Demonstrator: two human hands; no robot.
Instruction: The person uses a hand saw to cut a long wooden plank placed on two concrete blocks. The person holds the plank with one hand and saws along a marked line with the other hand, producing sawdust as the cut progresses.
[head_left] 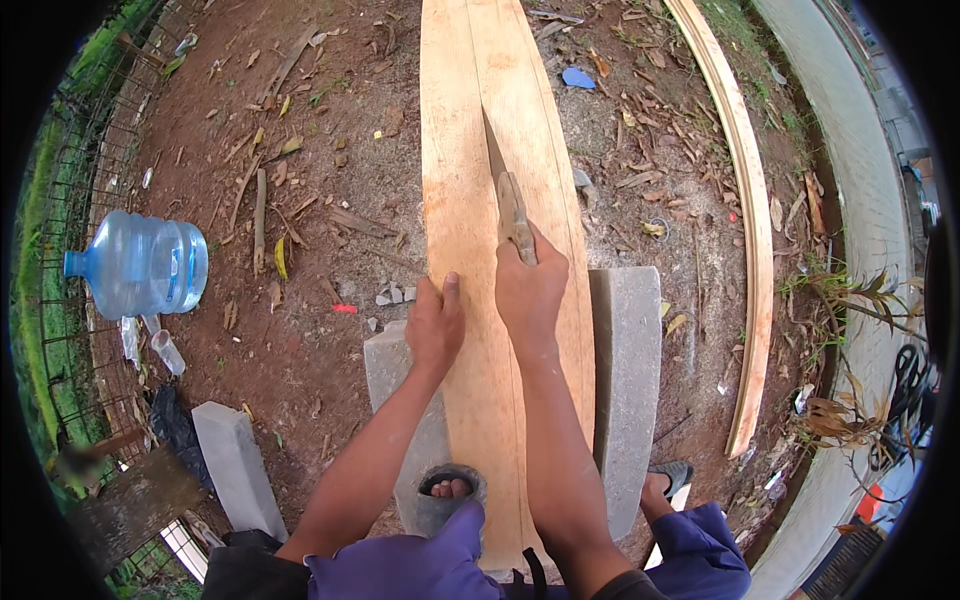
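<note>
A long, pale wooden board stretches away from me, with thin dark lines running along its length. My right hand is closed around the handle of a handsaw. The saw's narrow blade points away from me along the board's middle line; how deep it sits in the wood I cannot tell. Farther left, my left hand grips the board's left edge, thumb on top and fingers curled at the side. My foot in a dark slipper presses on the near part of the board.
Grey concrete blocks lie under and beside the board. Another block is at the lower left. A large blue water bottle lies by the wire fence. On the right, a long wooden strip runs beside a low wall. Leaves litter the soil.
</note>
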